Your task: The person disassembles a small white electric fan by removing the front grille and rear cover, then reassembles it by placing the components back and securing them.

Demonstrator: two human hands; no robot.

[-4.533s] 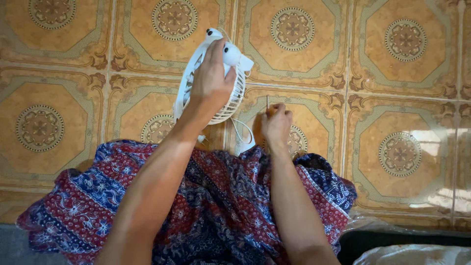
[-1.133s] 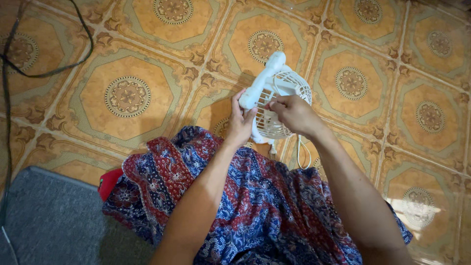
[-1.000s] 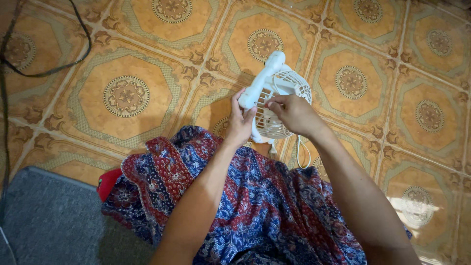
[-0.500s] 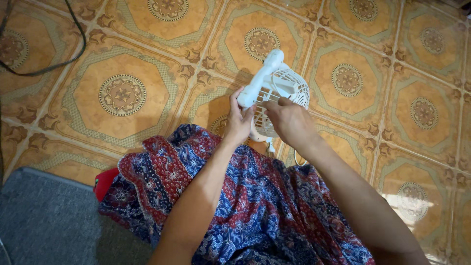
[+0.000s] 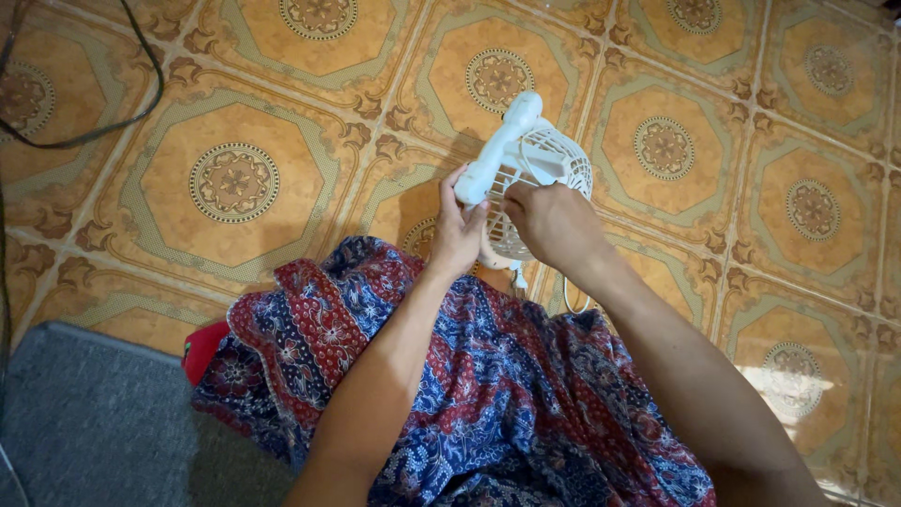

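Head view: both hands, left (image 5: 457,225) and right (image 5: 549,222), clamped on a white plastic fan (image 5: 530,174) with round wire grille.

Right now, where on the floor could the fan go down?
Bare patterned orange floor tiles lie left of the small white plastic fan, between the black cable and patterned blue-and-red fabric. More bare tiles lie right. The lap is crowded.

Fan grille (image 5: 554,174) partly behind hands (image 5: 554,221).
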